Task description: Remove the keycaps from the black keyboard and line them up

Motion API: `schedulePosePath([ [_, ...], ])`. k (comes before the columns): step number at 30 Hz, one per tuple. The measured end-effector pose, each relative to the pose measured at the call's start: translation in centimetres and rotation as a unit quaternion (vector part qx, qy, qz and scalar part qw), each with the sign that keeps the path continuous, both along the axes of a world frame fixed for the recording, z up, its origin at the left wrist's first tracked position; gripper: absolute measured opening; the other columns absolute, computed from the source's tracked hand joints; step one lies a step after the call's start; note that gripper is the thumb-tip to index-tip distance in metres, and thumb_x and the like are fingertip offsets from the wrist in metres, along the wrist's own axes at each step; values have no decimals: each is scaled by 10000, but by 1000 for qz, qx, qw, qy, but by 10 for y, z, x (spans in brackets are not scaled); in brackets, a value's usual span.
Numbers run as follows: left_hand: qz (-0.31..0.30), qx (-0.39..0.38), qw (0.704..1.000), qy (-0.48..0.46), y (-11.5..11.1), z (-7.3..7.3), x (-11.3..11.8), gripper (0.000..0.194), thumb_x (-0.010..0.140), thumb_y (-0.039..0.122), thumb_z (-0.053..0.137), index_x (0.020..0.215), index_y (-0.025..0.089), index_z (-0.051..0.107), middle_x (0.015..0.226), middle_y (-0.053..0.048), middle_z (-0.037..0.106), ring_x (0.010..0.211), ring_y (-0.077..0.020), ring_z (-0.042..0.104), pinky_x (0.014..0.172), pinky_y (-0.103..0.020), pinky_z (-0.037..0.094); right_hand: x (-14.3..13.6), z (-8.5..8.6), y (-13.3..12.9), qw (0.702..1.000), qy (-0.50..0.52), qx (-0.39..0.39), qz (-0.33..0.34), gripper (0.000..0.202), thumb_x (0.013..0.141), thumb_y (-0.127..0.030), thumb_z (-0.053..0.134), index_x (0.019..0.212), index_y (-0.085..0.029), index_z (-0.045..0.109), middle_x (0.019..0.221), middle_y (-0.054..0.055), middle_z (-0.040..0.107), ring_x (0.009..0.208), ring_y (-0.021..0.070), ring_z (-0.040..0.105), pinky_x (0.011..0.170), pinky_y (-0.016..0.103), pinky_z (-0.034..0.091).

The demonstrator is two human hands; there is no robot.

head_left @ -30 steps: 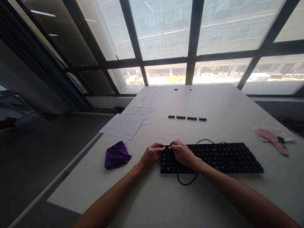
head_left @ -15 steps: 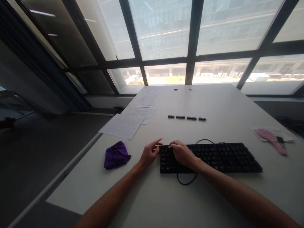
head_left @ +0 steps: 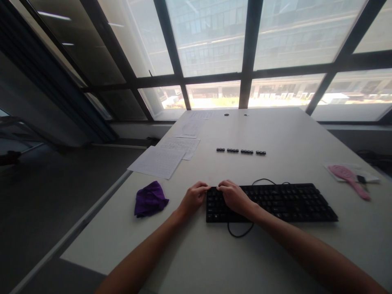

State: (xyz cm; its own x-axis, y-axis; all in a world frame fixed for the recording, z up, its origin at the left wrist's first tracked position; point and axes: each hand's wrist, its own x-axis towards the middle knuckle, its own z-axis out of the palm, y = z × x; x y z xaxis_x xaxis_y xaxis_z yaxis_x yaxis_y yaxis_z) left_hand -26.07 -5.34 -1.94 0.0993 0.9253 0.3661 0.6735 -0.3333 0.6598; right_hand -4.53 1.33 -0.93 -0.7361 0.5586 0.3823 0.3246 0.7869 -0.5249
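Observation:
A black keyboard (head_left: 288, 202) lies in front of me on the white table. At its upper left corner, my left hand (head_left: 195, 195) has its fingers drawn together, with the tips on the corner. My right hand (head_left: 234, 197) rests over the keyboard's left end, fingers bent and closed near the top row of keys. Whatever is between the right fingertips is hidden. Beyond the keyboard, small black keycaps (head_left: 246, 151) stand in a row of short groups.
Left of my hands lies a crumpled purple cloth (head_left: 151, 199). Printed paper sheets (head_left: 157, 162) run along the table's left edge. A pink hairbrush (head_left: 347, 176) lies at the right on a pale packet. The keyboard cable (head_left: 240, 236) loops out at the front. Windows rise behind the table.
My left hand's raised, spread fingers have come down and closed together at the keyboard's corner. The right hand stays in nearly the same place.

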Motion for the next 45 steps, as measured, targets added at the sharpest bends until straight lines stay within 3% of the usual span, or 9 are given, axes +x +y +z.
schedulePosePath([
  [5, 28, -37, 995, -85, 0, 2, 1, 256, 917, 265, 576, 1128, 191, 701, 1049, -78, 694, 923, -179, 677, 722, -283, 613, 2, 4, -2, 999, -2, -14, -29, 367, 886, 21, 412, 1083, -135, 679, 1020, 109, 676, 963, 194, 588, 905, 313, 482],
  [7, 26, -33, 995, -87, 1, 2, 0, 249, 914, 306, 600, 1111, 197, 706, 1052, -76, 696, 931, -185, 676, 737, -297, 613, 2, 4, -2, 999, -5, -14, -33, 388, 885, 21, 405, 1145, -126, 653, 1031, 116, 671, 970, 198, 585, 910, 318, 480],
  [11, 16, -4, 1000, -22, 3, 6, -2, 176, 908, 261, 620, 1034, 211, 734, 1021, -63, 709, 957, -191, 659, 870, -332, 560, 1, 3, -2, 999, -20, -10, -22, 362, 867, 35, 405, 1065, -132, 657, 1032, 112, 659, 975, 198, 571, 910, 313, 473],
  [18, -14, -22, 999, 24, 8, 12, -1, 130, 910, 194, 590, 971, 204, 704, 980, -42, 696, 912, -169, 653, 845, -291, 526, 1, 6, -3, 999, -30, -3, -9, 310, 857, 44, 418, 942, -152, 641, 1021, 101, 639, 965, 195, 551, 897, 311, 466],
  [27, -5, -26, 1000, 3, 8, 10, 0, 128, 923, 227, 562, 952, 187, 681, 984, -56, 693, 942, -183, 649, 865, -319, 539, 2, 5, -3, 999, -49, -1, -8, 341, 850, 46, 432, 1043, -148, 636, 1031, 101, 627, 979, 199, 541, 898, 327, 456],
  [32, -9, -34, 998, -42, 3, 11, -4, 247, 958, 258, 510, 1158, 206, 646, 1126, -79, 676, 966, -180, 673, 832, -320, 583, 2, 5, -3, 999, -42, 0, -11, 337, 847, 56, 415, 985, -144, 649, 1044, 109, 638, 985, 198, 546, 909, 318, 464],
  [35, -30, 4, 999, 12, 0, 12, -6, 270, 935, 161, 506, 1130, 226, 681, 1166, -76, 662, 1070, -185, 639, 955, -347, 540, 2, 4, -3, 999, -35, 1, -13, 341, 847, 57, 422, 989, -143, 659, 1052, 108, 643, 992, 196, 551, 918, 315, 469],
  [39, -46, 18, 996, 77, 0, 9, -9, 464, 825, -17, 457, 1120, 242, 704, 1162, -62, 662, 1082, -174, 636, 969, -329, 534, 1, 2, -2, 1000, -26, 0, -3, 348, 856, 55, 427, 975, -150, 682, 1041, 100, 650, 1006, 192, 554, 915, 302, 473],
  [45, -14, 56, 996, 62, 0, 10, -11, 562, 825, -41, 397, 1241, 245, 644, 1187, -63, 642, 1060, -162, 631, 942, -320, 550, 2, 7, -4, 999, -32, 3, -21, 365, 839, 73, 406, 989, -137, 663, 1023, 104, 652, 956, 190, 561, 898, 298, 474],
])
